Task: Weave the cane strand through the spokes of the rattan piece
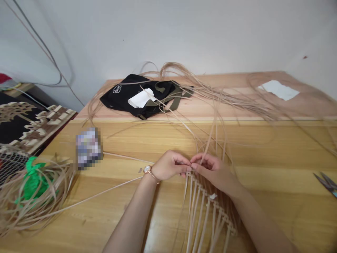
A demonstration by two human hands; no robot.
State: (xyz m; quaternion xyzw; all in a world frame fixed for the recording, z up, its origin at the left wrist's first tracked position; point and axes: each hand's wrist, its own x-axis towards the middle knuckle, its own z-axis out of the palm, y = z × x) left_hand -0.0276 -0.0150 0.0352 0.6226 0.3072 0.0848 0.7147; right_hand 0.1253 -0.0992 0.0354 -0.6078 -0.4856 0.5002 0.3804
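A woven row of pale cane strips (207, 196) runs diagonally over the table, with long loose ends hanging toward me and others reaching to the back. At its upper left end my left hand (172, 165) pinches the strips between thumb and fingers; a watch is on that wrist. Close against it, my right hand (209, 168) is closed on a cane strip that rises past the fingers. The fingertips of both hands nearly meet, and the exact crossing between them is hidden. A small white scrap (212, 196) sits on the woven row.
A coil of cane strips (60, 189) with a green bag (35, 179) lies at left. Behind are a black bag (123, 93), white paper (140, 98), a bundle of strips (237, 102) and another paper (280, 89). Scissors (328, 182) lie at right. A blurred square object (88, 147) stands left.
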